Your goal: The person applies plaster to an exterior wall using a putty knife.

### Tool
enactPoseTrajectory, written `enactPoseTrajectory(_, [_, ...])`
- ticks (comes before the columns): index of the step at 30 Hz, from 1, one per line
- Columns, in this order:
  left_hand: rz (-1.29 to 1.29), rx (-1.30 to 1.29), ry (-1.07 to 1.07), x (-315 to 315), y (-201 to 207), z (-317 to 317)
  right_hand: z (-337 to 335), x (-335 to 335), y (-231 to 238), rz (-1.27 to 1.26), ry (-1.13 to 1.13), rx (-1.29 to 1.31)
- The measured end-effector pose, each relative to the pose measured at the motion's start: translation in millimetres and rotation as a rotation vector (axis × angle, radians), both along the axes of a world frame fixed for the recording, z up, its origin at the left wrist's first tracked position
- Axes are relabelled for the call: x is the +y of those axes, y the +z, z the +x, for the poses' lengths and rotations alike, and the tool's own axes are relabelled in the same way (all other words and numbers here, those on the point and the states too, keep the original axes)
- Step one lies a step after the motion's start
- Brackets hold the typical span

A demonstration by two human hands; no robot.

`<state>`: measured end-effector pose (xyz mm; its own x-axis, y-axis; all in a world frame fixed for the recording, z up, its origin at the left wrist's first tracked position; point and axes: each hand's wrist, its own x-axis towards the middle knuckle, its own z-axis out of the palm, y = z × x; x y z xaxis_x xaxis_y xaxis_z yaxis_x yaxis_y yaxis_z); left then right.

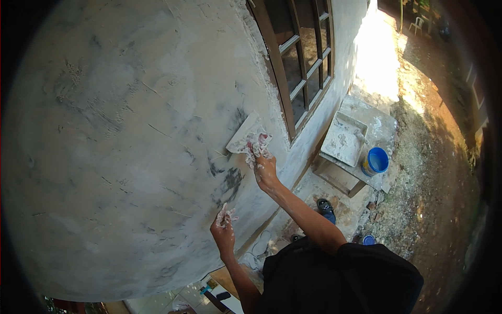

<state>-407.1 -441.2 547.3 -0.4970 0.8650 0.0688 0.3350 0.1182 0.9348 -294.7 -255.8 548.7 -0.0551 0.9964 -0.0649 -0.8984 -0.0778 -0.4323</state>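
My right hand (261, 159), smeared with white putty, is closed round a wide putty knife (243, 133). The blade lies against the grey-white plastered wall (130, 131), just left of the window frame, and putty clings to its handle end. Lower and to the left, my left hand (224, 227) is beside the wall near a dark bare patch. White putty coats its fingers, which look loosely spread, with no tool showing in them. Whether its fingertips touch the wall is hard to tell.
A brown-framed window (306, 68) is set in the wall. On a low stand to the right are a putty-smeared white tray (344, 138) and a blue bucket (375, 161). My shoe (325, 209) is below, near a small blue-topped container (368, 239). Bare ground (418, 209) extends along the right.
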Motion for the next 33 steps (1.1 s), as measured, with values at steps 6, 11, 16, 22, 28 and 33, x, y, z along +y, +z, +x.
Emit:
enactPoseTrajectory(6, [0.056,-0.042,-0.035,6.2,-4.3,3.2,-41.8,5.9,77.2,0.188,0.009,-0.198])
enactPoseTrajectory(11, [0.041,-0.012,-0.034,7.9,-2.4,-0.2,-47.6,-16.6,45.5,-0.039,0.027,-0.302])
enactPoseTrajectory(16, [0.044,0.077,-0.018,1.3,4.0,-9.5,-24.2,-30.8,-37.6,-0.008,0.067,-0.249])
enactPoseTrajectory(22, [0.031,0.000,0.034,-5.1,5.8,-13.3,-23.9,-33.8,20.8,0.118,0.044,-0.134])
enactPoseTrajectory(28, [0.009,-0.016,0.046,-7.1,0.9,-12.7,-68.9,-33.0,28.0,0.087,-0.022,-0.502])
enactPoseTrajectory(33, [-0.070,0.099,0.049,-11.2,-4.3,-16.7,-49.5,-33.9,-63.0,-0.032,0.134,-0.295])
